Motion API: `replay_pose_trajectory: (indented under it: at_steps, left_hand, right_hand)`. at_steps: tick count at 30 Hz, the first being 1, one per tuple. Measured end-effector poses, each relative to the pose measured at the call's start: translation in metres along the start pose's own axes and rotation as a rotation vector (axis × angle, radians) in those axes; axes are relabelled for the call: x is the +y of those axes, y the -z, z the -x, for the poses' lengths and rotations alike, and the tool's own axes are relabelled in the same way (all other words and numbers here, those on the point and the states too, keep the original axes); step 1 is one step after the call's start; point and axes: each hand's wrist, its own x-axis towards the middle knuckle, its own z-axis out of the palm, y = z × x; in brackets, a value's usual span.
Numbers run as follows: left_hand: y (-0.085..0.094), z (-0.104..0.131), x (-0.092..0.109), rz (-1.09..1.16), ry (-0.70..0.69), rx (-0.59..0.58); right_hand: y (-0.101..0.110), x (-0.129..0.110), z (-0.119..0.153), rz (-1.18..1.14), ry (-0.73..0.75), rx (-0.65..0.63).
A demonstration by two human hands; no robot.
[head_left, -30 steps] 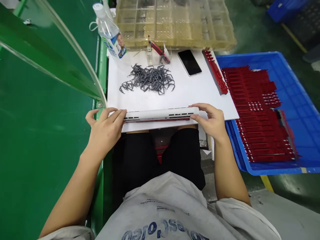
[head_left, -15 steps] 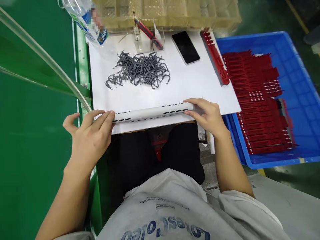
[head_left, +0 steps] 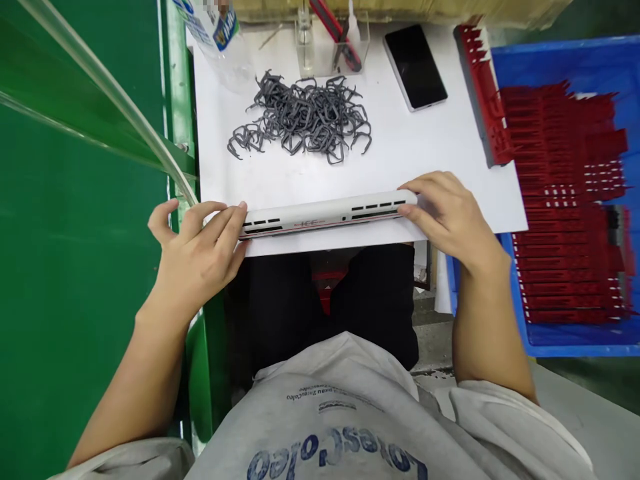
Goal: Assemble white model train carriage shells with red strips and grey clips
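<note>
Gripping white slotted bar [head_left: 327,212], both ends, two-handed.

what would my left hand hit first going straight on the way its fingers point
The left hand holds the white bar; past that, probably the pile of grey clips first, though height above the tabletop is hard to judge.

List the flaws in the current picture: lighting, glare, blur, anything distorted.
Head view: white tabletop bright, dark shorts losing detail; pale glare streaks along the green frame; small lettering on the white bar too soft to read fully; pixelated patch on the bottle; red parts slightly soft at right.
</note>
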Motion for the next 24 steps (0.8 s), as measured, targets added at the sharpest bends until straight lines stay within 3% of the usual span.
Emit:
replay_pose_trajectory:
  at_steps: [3, 6, 9, 12, 15, 19, 24]
  left_hand:
    - [-0.010, 0.000, -0.001, -0.011, -0.138, 0.059]
    - [-0.016, 0.000, 0.005, 0.076, -0.171, 0.096]
    - [-0.019, -0.002, 0.014, 0.160, -0.200, 0.176]
    - [-0.021, -0.005, 0.028, 0.300, -0.223, 0.246]
    - [-0.021, -0.007, 0.046, 0.594, -0.084, 0.309]
    - [-0.022, -0.006, 0.066, 1.164, 0.308, 0.287]
    - [-0.031, -0.003, 0.068, 1.380, 0.362, 0.289]
  right_hand:
    - [0.011, 0.007, -0.001, 0.100, -0.018, -0.020]
    - [0.021, -0.007, -0.003, 0.198, 0.007, -0.044]
    - [0.016, -0.049, -0.014, 0.252, 0.162, -0.067]
    - [-0.005, -0.097, -0.033, 0.188, 0.350, -0.201]
    - [-0.023, -0.121, -0.052, 0.155, 0.416, -0.321]
    - [-0.025, -0.120, -0.061, 0.167, 0.388, -0.281]
    - [-0.023, -0.116, -0.056, 0.190, 0.425, -0.234]
